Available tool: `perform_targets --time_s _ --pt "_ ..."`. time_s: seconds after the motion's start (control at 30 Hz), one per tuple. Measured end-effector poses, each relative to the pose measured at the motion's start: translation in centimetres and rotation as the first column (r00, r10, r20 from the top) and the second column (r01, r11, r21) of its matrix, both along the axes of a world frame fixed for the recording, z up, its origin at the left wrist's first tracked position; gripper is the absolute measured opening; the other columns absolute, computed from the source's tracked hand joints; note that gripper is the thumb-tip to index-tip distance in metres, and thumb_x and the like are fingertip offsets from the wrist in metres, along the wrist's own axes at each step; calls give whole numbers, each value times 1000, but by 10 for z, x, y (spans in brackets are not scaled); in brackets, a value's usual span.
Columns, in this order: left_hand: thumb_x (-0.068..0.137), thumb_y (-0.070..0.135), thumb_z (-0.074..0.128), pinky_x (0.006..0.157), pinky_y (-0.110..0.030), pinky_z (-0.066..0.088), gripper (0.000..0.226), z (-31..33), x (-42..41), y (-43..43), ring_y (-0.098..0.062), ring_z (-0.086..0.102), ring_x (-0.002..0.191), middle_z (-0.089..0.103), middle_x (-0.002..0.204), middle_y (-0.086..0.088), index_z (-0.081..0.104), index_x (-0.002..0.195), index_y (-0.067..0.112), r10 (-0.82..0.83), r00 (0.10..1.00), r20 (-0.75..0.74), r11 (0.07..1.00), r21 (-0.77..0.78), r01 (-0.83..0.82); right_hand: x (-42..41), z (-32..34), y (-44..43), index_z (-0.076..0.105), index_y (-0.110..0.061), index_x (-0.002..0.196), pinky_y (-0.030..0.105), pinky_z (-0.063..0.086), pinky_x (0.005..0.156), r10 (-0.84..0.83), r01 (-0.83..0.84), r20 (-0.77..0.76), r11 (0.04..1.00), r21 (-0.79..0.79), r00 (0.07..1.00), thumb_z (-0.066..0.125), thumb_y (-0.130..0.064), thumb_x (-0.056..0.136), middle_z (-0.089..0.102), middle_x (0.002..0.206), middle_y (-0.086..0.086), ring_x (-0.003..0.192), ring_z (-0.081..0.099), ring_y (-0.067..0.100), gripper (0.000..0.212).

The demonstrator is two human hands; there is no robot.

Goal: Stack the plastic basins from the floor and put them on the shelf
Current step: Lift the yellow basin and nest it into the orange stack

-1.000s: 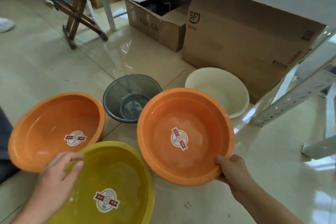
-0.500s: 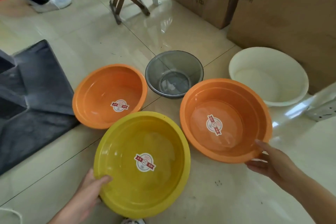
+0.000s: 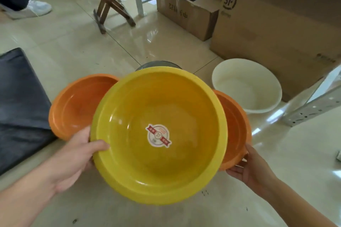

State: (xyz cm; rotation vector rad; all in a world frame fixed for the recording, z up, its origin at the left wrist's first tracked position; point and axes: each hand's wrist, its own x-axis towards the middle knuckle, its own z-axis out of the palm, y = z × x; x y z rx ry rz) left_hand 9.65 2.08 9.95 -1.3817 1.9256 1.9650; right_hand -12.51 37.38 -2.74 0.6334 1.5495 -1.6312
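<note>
My left hand pinches the yellow basin by its near-left rim, lifted over the right orange basin, whose near edge my right hand grips. I'd judge them light, stiff, slick plastic, so rims hold best

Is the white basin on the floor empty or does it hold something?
Empty. The white basin stands upright on the floor, and its pale inside shows bare down to the bottom, with nothing lying in it.
</note>
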Motion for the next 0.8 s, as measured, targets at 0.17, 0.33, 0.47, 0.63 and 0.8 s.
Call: perform_targets --time_s 0.17,0.33,0.47,0.63,0.8 --pt "90 -1 61 69 -44 62 43 -29 -112 37 -30 73 95 76 110 -7 59 128 19 -171 985 -24 985 35 172 2 14 7 77 -19 117 46 61 75 0 1 1 995 -104 1000 50 -62 96 68 122 24 92 69 37 55" --pt "92 4 60 70 -44 63 39 -51 -152 49 -26 69 96 68 114 -6 53 128 21 -223 975 -2 975 6 223 6 13 19 68 -14 129 55 54 95 -112 121 62 979 -164 992 50 -77 85 65 128 30 109 65 43 79" --pt "91 4 61 68 -43 65 44 -69 -158 51 -27 69 97 67 117 -6 52 132 20 -285 958 40 958 -31 287 7 10 16 67 -11 126 58 47 105 -110 116 45 980 -162 993 51 -76 82 67 115 20 108 65 43 79" --pt "90 41 67 59 -38 62 44 -89 -144 44 -25 69 86 61 104 1 47 124 23 -298 945 138 900 -290 326 8 4 -1 66 -6 116 42 59 79 20 -11 -96 996 92 995 67 -26 95 70 110 17 85 67 32 29" --pt "87 59 62 68 -41 58 57 -119 -69 10 -30 66 86 61 105 -14 53 122 14 109 975 193 982 130 -136 2 -12 -9 60 5 108 34 58 61 167 -138 -67 938 319 984 64 -8 96 58 91 20 74 56 28 18"
